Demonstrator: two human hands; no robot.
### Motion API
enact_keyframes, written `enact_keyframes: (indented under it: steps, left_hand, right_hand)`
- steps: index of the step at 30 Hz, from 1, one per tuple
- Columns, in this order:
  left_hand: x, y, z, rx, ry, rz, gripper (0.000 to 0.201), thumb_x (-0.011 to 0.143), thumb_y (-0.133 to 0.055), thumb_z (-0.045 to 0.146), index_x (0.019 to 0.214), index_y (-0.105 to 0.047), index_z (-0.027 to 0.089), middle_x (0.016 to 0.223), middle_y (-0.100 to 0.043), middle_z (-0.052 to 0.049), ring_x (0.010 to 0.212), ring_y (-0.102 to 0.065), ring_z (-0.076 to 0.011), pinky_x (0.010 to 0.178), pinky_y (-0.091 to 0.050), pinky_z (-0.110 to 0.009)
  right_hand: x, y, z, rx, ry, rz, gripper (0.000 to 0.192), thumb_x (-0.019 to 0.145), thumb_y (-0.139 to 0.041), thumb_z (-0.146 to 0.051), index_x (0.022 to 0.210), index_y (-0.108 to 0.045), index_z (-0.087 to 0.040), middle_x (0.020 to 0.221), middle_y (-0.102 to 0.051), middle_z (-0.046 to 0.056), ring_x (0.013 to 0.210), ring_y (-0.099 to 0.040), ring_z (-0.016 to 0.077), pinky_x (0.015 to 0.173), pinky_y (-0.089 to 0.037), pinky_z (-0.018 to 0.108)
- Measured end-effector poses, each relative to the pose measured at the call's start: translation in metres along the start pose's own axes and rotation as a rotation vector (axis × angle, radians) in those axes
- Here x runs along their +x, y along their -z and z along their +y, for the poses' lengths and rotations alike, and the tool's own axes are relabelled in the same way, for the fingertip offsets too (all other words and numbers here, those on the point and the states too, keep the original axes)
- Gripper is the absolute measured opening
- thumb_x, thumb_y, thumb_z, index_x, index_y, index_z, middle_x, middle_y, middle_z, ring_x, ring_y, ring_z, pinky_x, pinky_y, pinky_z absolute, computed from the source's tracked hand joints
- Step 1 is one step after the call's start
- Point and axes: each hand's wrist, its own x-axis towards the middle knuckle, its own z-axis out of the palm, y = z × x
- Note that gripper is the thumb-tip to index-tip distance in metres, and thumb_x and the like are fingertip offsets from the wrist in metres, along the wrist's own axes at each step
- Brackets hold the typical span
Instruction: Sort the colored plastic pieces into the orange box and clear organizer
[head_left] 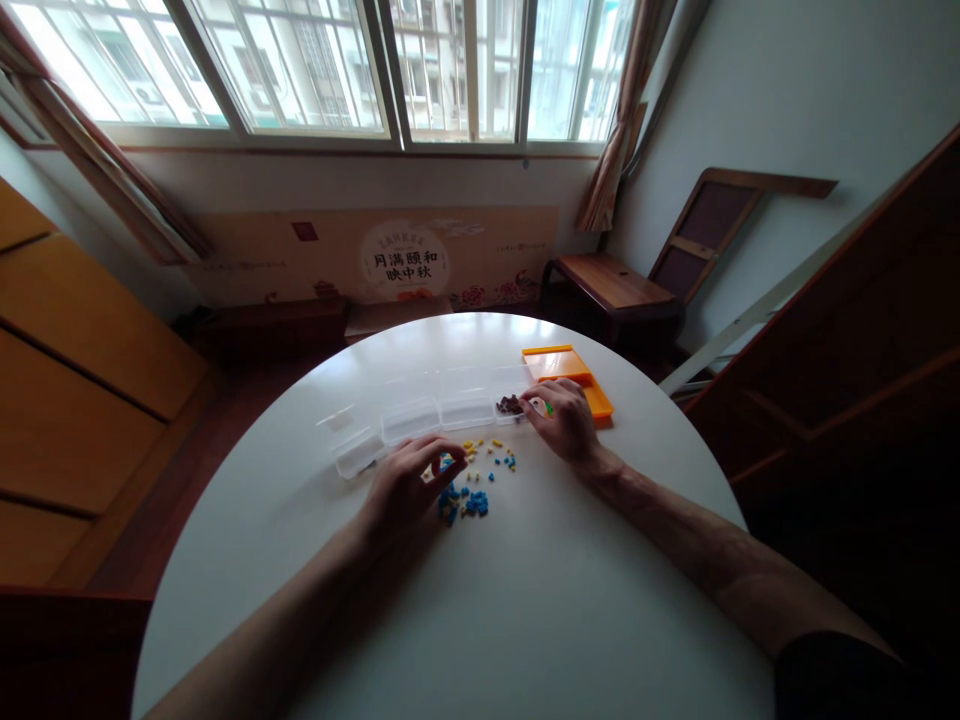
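two hands on the white table (pixel 525 600) — our left hand (pixel 409 490) pinches at the blue & yellow beads (pixel 469 490), loose pile kept close; our right hand (pixel 562 420) curls at the clear box w/ dark bits (pixel 511 405), a green bit (pixel 548 408) at its fingertips — orange tray (pixel 559 362) just behind.

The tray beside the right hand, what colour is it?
Orange. The tray lies just beyond the right hand on the white table, seen best in the head view.
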Motion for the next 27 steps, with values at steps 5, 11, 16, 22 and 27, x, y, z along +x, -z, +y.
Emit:
enact_keyframes:
  steps: [5,11,16,22,27]
  left_hand:
    - [0.001,0.003,0.002,-0.021,0.006,0.02,0.01,0.106,-0.074,0.032,0.104,-0.077,0.023,0.096,-0.081,-0.001,0.074,-0.069,-0.0145,0.076,-0.057,-0.028]
    - [0.003,0.005,0.008,-0.046,0.02,0.062,0.017,0.106,-0.075,0.036,0.097,-0.079,0.022,0.086,-0.08,0.0,0.07,-0.071,-0.0147,0.074,-0.056,-0.029]
    - [0.003,0.002,0.01,-0.138,0.037,0.056,0.009,0.103,-0.079,0.032,0.101,-0.081,0.023,0.091,-0.083,0.0,0.069,-0.073,-0.0135,0.072,-0.058,-0.027]
    - [0.002,-0.003,0.014,-0.207,0.084,0.058,0.011,0.101,-0.079,0.032,0.101,-0.084,0.022,0.094,-0.086,-0.002,0.076,-0.078,-0.0163,0.071,-0.062,-0.026]
    - [0.003,-0.003,0.017,-0.266,0.112,0.024,0.014,0.102,-0.076,0.03,0.107,-0.085,0.021,0.099,-0.088,-0.004,0.082,-0.081,-0.0177,0.072,-0.062,-0.025]
  right_hand:
    - [-0.001,0.002,-0.008,0.048,0.037,-0.02,0.008,0.103,-0.073,-0.025,0.098,-0.078,-0.025,0.104,-0.082,0.005,0.102,-0.07,0.0286,0.104,-0.049,0.047]
    - [-0.002,0.005,-0.024,0.243,0.261,-0.136,0.008,0.103,-0.07,-0.02,0.104,-0.076,-0.026,0.106,-0.082,0.004,0.103,-0.07,0.0255,0.105,-0.054,0.046]
    - [-0.003,0.005,-0.036,0.314,0.464,-0.251,0.01,0.102,-0.073,-0.025,0.111,-0.075,-0.028,0.108,-0.083,0.003,0.102,-0.072,0.0241,0.108,-0.055,0.047]
    - [-0.004,0.004,-0.039,0.337,0.577,-0.349,0.01,0.104,-0.073,-0.029,0.115,-0.075,-0.028,0.111,-0.084,0.003,0.101,-0.075,0.0224,0.108,-0.057,0.045]
    - [-0.004,0.002,-0.039,0.355,0.614,-0.304,0.011,0.105,-0.076,-0.03,0.115,-0.074,-0.026,0.109,-0.084,0.003,0.099,-0.075,0.0213,0.104,-0.058,0.042]
